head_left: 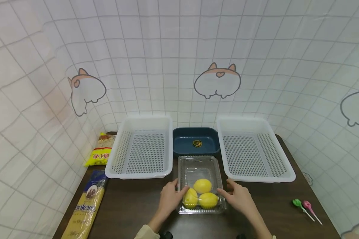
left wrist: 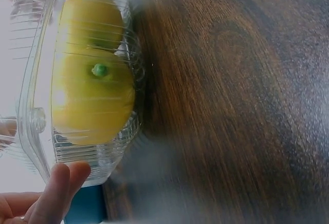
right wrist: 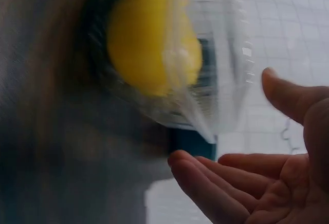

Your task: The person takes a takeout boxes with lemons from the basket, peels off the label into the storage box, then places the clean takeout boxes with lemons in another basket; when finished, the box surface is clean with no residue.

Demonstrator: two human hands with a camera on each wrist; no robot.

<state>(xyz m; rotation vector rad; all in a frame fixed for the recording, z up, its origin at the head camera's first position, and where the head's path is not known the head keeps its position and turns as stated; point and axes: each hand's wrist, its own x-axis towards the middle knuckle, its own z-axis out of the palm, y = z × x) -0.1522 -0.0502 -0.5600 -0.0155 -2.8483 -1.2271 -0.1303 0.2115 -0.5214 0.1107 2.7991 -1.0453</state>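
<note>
A clear plastic clamshell box (head_left: 197, 167) lies on the dark wooden table (head_left: 131, 205) near the front edge, with three yellow lemons (head_left: 202, 186) in its near half. My left hand (head_left: 179, 189) rests against the box's left side, fingers touching the plastic. The left wrist view shows a lemon (left wrist: 92, 90) through the ribbed box (left wrist: 31, 116), with my left hand's fingertips (left wrist: 67, 178) at its edge. My right hand (head_left: 225, 187) is spread just beside the box's right side. In the right wrist view my right hand (right wrist: 223, 118) is cupped, apart from the blurred box (right wrist: 221, 80) and lemon (right wrist: 149, 44).
Two white perforated baskets (head_left: 142, 172) (head_left: 257, 179) stand behind the box, left and right, with a dark blue tray (head_left: 194, 132) between them. A yellow packet (head_left: 100, 149) and a pasta bag (head_left: 85, 205) lie at the left edge. Two lollipops (head_left: 302, 204) lie at right.
</note>
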